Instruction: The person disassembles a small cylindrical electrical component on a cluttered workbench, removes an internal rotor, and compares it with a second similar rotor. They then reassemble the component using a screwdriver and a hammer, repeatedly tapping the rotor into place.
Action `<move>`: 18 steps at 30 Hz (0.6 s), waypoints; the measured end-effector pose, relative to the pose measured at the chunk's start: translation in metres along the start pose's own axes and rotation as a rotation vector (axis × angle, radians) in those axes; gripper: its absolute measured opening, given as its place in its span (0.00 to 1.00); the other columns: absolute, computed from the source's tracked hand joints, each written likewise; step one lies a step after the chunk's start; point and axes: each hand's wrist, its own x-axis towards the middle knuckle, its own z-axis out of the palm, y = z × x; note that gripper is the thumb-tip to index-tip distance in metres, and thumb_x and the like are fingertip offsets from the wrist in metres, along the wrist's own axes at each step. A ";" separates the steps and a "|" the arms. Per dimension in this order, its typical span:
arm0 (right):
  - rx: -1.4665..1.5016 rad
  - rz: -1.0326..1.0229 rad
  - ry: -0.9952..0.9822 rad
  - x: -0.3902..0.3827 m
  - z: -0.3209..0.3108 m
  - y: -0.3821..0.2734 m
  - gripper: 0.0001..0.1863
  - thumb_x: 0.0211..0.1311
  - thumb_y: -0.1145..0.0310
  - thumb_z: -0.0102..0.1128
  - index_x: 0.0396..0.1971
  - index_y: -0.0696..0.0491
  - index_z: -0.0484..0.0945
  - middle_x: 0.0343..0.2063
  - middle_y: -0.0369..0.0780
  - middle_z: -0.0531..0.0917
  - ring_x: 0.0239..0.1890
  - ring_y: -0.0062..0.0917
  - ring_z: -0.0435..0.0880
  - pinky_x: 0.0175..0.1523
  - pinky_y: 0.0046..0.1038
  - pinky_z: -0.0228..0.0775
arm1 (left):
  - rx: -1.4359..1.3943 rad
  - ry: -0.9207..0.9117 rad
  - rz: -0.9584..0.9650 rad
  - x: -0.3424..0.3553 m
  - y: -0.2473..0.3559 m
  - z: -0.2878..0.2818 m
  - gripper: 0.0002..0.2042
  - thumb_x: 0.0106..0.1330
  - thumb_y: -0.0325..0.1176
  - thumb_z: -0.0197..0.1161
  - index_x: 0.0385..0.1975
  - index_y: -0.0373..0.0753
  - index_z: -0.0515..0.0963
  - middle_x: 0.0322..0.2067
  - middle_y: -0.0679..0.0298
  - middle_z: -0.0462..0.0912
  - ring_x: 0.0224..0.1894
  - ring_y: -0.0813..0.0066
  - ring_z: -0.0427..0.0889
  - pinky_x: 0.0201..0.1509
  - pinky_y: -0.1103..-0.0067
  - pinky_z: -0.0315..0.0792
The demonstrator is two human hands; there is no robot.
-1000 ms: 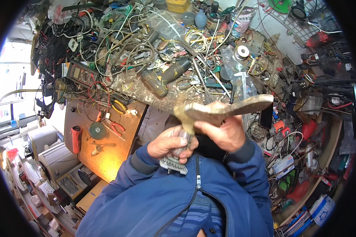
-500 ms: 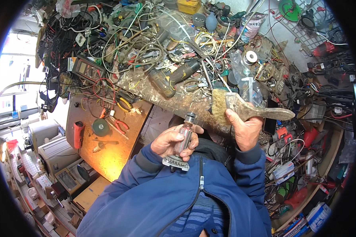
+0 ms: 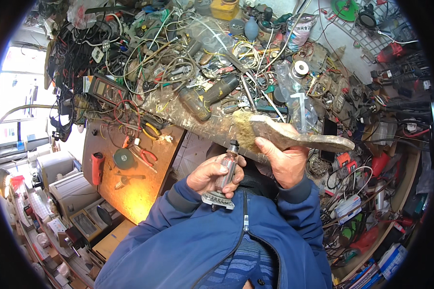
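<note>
My left hand (image 3: 210,174) is closed around a motor armature (image 3: 228,171), held upright in front of my jacket. Its dark narrow end points up toward the bench, and a grey metal end plate (image 3: 218,199) sticks out below my fingers. My right hand (image 3: 288,163) grips a flat wooden-handled brush (image 3: 318,140), thumb on the near side and the other fingers mostly hidden behind the wood. The brush's yellowish bristles (image 3: 246,131) face left, above and to the right of the armature, and a gap separates the two.
Ahead lies a cluttered workbench (image 3: 161,103) with a cordless drill (image 3: 195,102), tangled wires and a multimeter (image 3: 106,90). On a brown board (image 3: 99,139) to the left are red-handled pliers (image 3: 147,156) and a green disc (image 3: 124,158). A box of tools and cables (image 3: 395,202) stands right.
My right hand has moved left and a little nearer with the brush, whose head is now turned more edge-on. The armature has shifted slightly right in my left hand.
</note>
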 end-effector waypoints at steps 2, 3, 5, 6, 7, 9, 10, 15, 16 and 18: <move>0.106 0.073 -0.103 -0.004 0.001 -0.009 0.19 0.56 0.79 0.70 0.49 0.59 0.82 0.41 0.37 0.83 0.42 0.20 0.81 0.49 0.24 0.74 | 0.037 0.009 -0.003 -0.001 -0.001 0.000 0.23 0.65 0.37 0.61 0.56 0.35 0.65 0.35 0.55 0.74 0.25 0.72 0.76 0.32 0.71 0.78; 0.080 0.062 -0.224 -0.005 -0.002 -0.016 0.20 0.55 0.80 0.70 0.50 0.58 0.81 0.41 0.37 0.83 0.42 0.21 0.81 0.47 0.25 0.74 | 0.064 0.009 -0.010 -0.001 -0.002 -0.001 0.23 0.65 0.37 0.61 0.57 0.36 0.64 0.35 0.55 0.75 0.26 0.72 0.76 0.33 0.71 0.78; -0.073 0.061 -0.196 -0.006 0.001 -0.005 0.19 0.54 0.79 0.70 0.48 0.57 0.82 0.39 0.39 0.83 0.41 0.23 0.82 0.45 0.26 0.74 | 0.148 -0.004 -0.035 0.000 -0.002 -0.001 0.23 0.66 0.39 0.62 0.57 0.37 0.65 0.35 0.56 0.76 0.26 0.71 0.76 0.33 0.71 0.77; -0.181 0.020 -0.117 -0.003 0.004 -0.003 0.19 0.54 0.79 0.70 0.47 0.58 0.82 0.38 0.39 0.84 0.40 0.24 0.82 0.44 0.27 0.74 | 0.143 0.000 -0.043 0.000 -0.002 -0.001 0.23 0.66 0.39 0.62 0.56 0.36 0.65 0.35 0.56 0.76 0.26 0.71 0.76 0.33 0.71 0.77; -0.418 -0.305 -0.001 0.003 0.002 0.009 0.17 0.55 0.79 0.69 0.47 0.57 0.82 0.38 0.39 0.84 0.39 0.24 0.83 0.44 0.28 0.75 | 0.138 0.003 -0.052 0.001 -0.002 0.000 0.23 0.66 0.40 0.62 0.56 0.36 0.65 0.35 0.57 0.76 0.26 0.71 0.76 0.33 0.71 0.77; -0.225 -0.097 -0.055 0.003 -0.008 -0.011 0.17 0.55 0.78 0.69 0.46 0.58 0.82 0.39 0.39 0.85 0.37 0.22 0.82 0.44 0.27 0.76 | 0.130 0.015 -0.061 0.002 -0.002 0.005 0.22 0.66 0.41 0.62 0.54 0.35 0.66 0.35 0.57 0.76 0.26 0.72 0.76 0.33 0.72 0.76; 0.104 0.199 -0.102 -0.004 -0.010 -0.026 0.17 0.54 0.79 0.69 0.46 0.58 0.82 0.39 0.40 0.85 0.37 0.23 0.82 0.44 0.27 0.76 | 0.150 0.002 -0.064 0.001 -0.002 0.002 0.22 0.66 0.41 0.62 0.54 0.35 0.66 0.35 0.57 0.75 0.26 0.72 0.76 0.33 0.72 0.76; -0.488 -0.297 0.177 0.004 -0.005 0.016 0.15 0.51 0.73 0.72 0.41 0.54 0.84 0.34 0.42 0.83 0.38 0.39 0.83 0.42 0.36 0.74 | 0.112 0.027 -0.046 0.000 0.001 0.003 0.22 0.65 0.38 0.62 0.56 0.36 0.66 0.35 0.56 0.74 0.27 0.70 0.75 0.33 0.70 0.75; -0.540 -0.282 0.240 0.010 -0.013 0.018 0.13 0.52 0.71 0.71 0.38 0.56 0.84 0.33 0.47 0.84 0.37 0.42 0.84 0.41 0.37 0.75 | 0.104 0.026 -0.023 -0.002 0.002 0.003 0.22 0.65 0.37 0.61 0.56 0.36 0.66 0.35 0.55 0.74 0.27 0.70 0.75 0.33 0.70 0.75; -0.504 0.086 0.190 0.010 -0.040 0.042 0.14 0.52 0.68 0.71 0.37 0.59 0.84 0.32 0.52 0.85 0.35 0.45 0.85 0.40 0.38 0.75 | 0.024 0.046 0.020 -0.003 0.005 0.000 0.21 0.65 0.35 0.61 0.56 0.36 0.66 0.36 0.55 0.74 0.27 0.69 0.75 0.34 0.70 0.76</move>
